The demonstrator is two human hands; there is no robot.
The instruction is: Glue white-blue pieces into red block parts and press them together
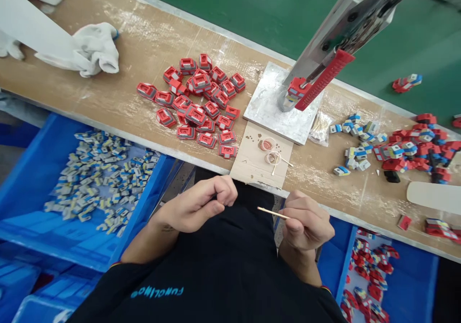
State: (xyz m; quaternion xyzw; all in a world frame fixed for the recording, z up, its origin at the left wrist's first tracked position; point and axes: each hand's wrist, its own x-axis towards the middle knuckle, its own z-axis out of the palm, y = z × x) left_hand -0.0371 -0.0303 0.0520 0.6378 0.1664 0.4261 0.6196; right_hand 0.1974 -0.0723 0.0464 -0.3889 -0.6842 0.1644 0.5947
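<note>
Both of my hands are over my lap, just in front of the table edge. My right hand (306, 220) pinches a cotton swab (272, 213), its thin stick pointing left with a reddish tip. To the left, my left hand (203, 203) is closed with fingers curled; whatever may be in them is hidden. Beyond the hands, a piece of cardboard (248, 162) bears two small clear cups, one with red liquid (266, 144) and one with pale contents (272, 158). Swabs lean by the nearer cup. A bag of cotton swabs (320, 127) lies to the right.
A press (268, 97) on a metal base holds a red toy part (297, 89). Red toy vehicle shells (196, 114) are heaped at left, assembled pieces (396, 152) at right. Blue bins (21, 203) of parts flank me. Gloves (97, 49) lie far left. A green surface (230, 6) runs behind.
</note>
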